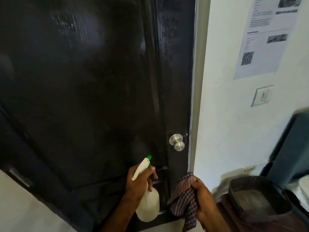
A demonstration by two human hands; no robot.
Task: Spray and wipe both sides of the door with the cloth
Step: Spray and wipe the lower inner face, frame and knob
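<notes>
We gripped the spray bottle (147, 203) in our left hand (139, 179) near the dark door (83, 81), our right hand (203, 196) clutching the checked cloth (183, 200)

One door (83, 97), one knob (177, 142), one bottle (148, 205), one cloth (184, 201), two hands, one basket (257, 198) right of them.

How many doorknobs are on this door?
1. A silver doorknob sits near the right edge of the dark door, above the left hand holding the spray bottle. The door's other side is hidden.
</notes>
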